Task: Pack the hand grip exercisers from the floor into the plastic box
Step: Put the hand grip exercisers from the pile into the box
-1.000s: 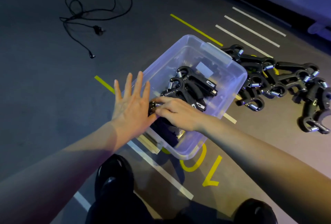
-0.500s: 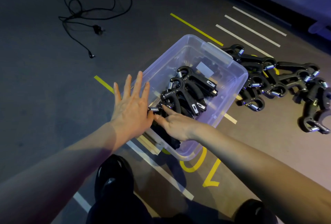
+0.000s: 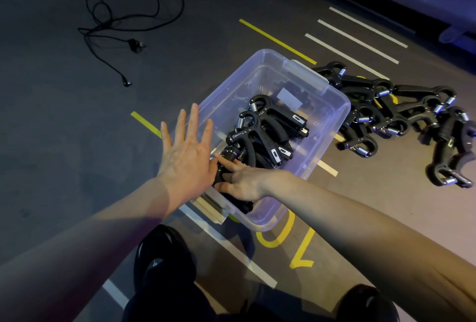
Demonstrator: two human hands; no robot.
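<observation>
Black cable lying in loose tangle on dark floor, upper left, plug end beside it. Yellow stripe and three white stripes painted on floor, upper right. Yellow painted figures near bottom, possibly numerals, partly hidden. Two black shoes at bottom edge.

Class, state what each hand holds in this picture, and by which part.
Neither grips anything. The left hand lies flat on the plastic box rim; the right hand's straight fingers press a hand grip exerciser near its spring end.
</observation>
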